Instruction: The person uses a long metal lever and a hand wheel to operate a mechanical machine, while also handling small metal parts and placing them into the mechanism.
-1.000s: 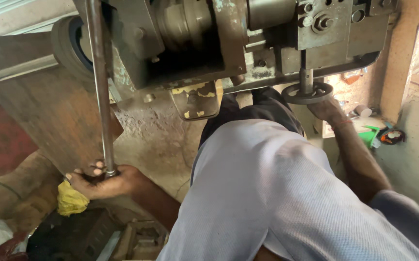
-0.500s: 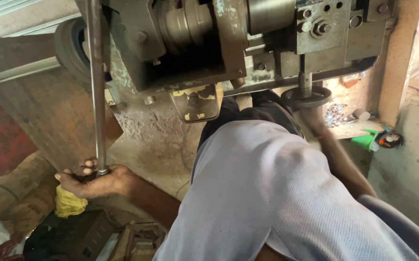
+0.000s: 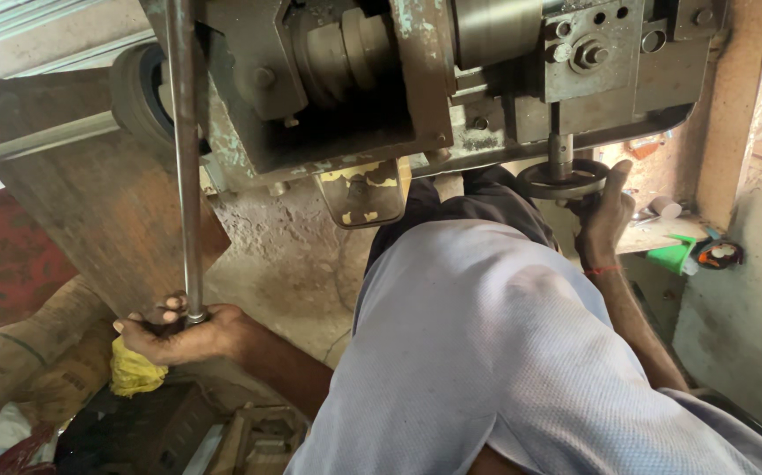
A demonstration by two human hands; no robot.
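Observation:
My left hand (image 3: pixel 178 332) is cupped around the lower end of a long grey metal rod (image 3: pixel 187 158), which runs straight up past a heavy, worn metal machine (image 3: pixel 354 97). My right hand (image 3: pixel 603 215) grips the rim of a small dark handwheel (image 3: pixel 562 179) on a short vertical shaft under the machine's right side. A thin red thread circles that wrist. My own torso in a pale shirt (image 3: pixel 504 352) fills the lower middle and hides what lies below it.
A yellow rag (image 3: pixel 134 371) lies just under my left hand, above dark metal blocks (image 3: pixel 148 431). A rubber wheel (image 3: pixel 139 88) sits at the machine's left. A green object (image 3: pixel 675 257) and a small round orange-and-black item (image 3: pixel 717 253) rest on a ledge at right.
Both hands keep their holds. The view has drifted slightly, and my right hand's fingers now reach up the right side of the handwheel.

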